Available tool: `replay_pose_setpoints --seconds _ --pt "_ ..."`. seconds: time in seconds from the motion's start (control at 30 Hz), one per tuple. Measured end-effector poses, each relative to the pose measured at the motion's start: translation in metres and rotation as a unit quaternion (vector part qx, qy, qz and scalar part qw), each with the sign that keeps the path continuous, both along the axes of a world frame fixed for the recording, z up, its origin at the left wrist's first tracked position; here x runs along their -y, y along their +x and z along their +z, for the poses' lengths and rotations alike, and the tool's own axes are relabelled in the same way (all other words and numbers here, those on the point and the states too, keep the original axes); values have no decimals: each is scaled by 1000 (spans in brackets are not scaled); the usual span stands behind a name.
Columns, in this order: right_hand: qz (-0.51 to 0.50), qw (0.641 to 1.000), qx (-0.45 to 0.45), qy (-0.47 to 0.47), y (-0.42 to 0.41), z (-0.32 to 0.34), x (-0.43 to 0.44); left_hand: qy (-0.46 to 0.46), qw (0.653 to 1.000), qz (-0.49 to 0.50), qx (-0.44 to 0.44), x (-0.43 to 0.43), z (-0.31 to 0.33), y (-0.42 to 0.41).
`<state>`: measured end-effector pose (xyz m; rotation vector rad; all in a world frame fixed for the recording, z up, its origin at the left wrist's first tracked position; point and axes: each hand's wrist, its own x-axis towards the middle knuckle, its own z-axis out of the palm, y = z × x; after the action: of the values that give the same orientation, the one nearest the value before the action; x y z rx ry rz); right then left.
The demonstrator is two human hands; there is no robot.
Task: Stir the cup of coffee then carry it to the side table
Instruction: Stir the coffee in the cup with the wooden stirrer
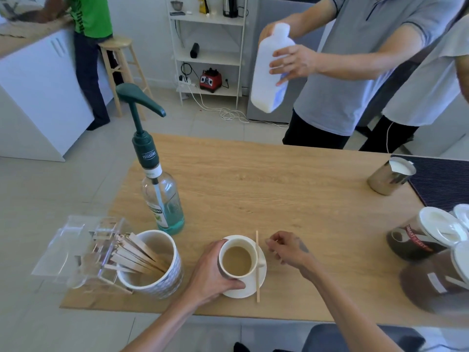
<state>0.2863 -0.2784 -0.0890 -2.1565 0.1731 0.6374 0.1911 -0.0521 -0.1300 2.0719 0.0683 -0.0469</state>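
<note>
A white cup of milky coffee (237,260) stands on a white saucer (262,275) near the front edge of the wooden table (291,189). My left hand (212,273) wraps around the cup's left side and touches the saucer. A thin wooden stir stick (257,265) lies across the saucer's right rim, beside the cup. My right hand (289,247) hovers just right of the stick, fingers loosely curled and holding nothing.
A patterned pot of wooden sticks (152,265) and a clear plastic holder (76,250) sit left of the cup. A syrup pump bottle (160,189) stands behind. A steel milk jug (390,176), lidded jars (426,237) are right. A person across the table holds a milk bottle (271,69).
</note>
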Motion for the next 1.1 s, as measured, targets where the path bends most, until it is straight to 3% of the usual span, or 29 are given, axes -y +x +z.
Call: replay_pose_setpoints --seconds 0.27,0.5,0.7,0.8,0.97,1.1 --pt "24 993 35 -108 29 -26 -31 -6 1000 7 23 4 -4 -3" --pt "28 988 26 -149 40 -45 -38 -3 999 30 35 18 -8 -11" --pt "-2 994 53 -95 31 -20 -28 2 999 28 27 18 -16 -12" --pt "-27 987 148 -51 23 9 -14 7 999 30 24 18 -19 -13" --pt "-150 941 289 95 -13 85 9 -2 999 29 27 17 -17 -12" --pt "-223 903 311 195 -46 112 10 -14 999 22 18 17 -15 -12"
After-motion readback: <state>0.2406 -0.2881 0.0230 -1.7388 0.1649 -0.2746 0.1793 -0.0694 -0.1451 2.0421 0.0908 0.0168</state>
